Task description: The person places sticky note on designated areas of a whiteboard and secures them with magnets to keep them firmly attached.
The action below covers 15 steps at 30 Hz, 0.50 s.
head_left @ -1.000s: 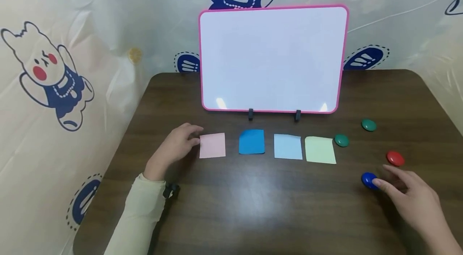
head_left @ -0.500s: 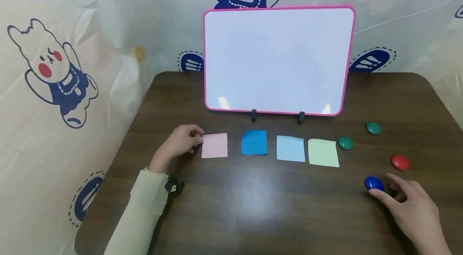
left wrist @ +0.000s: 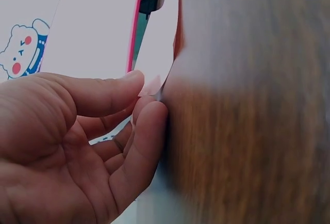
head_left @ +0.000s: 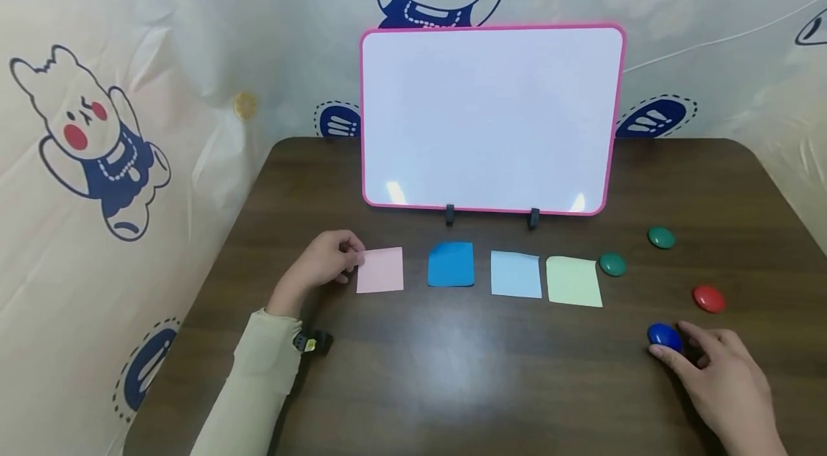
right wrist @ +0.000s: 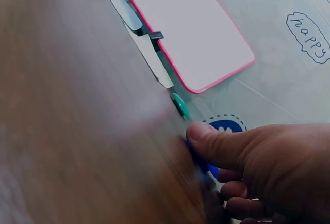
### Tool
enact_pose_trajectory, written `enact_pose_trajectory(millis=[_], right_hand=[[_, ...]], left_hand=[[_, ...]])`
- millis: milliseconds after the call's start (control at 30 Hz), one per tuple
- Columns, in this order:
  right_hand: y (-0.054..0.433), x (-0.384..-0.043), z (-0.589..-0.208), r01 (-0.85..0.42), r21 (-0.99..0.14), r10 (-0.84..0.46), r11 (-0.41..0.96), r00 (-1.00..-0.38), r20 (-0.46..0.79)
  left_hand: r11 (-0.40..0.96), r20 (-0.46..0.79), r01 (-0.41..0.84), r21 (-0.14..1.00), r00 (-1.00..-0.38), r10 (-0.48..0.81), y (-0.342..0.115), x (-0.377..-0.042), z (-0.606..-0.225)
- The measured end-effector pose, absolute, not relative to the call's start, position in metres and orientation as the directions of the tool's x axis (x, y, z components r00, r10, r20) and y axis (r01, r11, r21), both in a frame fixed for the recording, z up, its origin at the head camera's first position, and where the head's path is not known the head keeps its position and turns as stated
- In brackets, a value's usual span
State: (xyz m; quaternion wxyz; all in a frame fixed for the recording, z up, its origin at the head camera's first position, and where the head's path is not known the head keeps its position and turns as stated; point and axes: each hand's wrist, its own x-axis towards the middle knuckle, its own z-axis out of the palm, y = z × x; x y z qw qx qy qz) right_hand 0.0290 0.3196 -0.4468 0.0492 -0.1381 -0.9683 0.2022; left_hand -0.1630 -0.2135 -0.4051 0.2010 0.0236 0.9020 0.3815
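At the left of a row of paper notes, my left hand pinches the left edge of a pink sticky note. The left wrist view shows the note's corner between thumb and a finger, close above the tabletop. On the right, my right hand holds a round blue magnet at its edge, thumb on the near side and a finger on the far side. The right wrist view has the thumb over the blue magnet, which is partly hidden.
A pink-framed whiteboard stands on black clips at the back. Dark blue, light blue and pale green notes lie before it. Two green magnets and a red magnet lie at the right of the brown table.
The left fingers have closed on the pink note's edge. My right thumb and finger have settled around the blue magnet's edge. The head view has shifted slightly.
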Motion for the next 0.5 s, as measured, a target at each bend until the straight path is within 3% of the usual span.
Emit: enact_pose_trajectory(millis=[500], right_hand=[[0.3164, 0.0271, -0.4466, 0.214, -0.409, 0.256, 0.887, -0.965, 0.050]], left_hand=[[0.680, -0.337, -0.124, 0.723, -0.922, 0.191, -0.2124, -0.1639, -0.4070]])
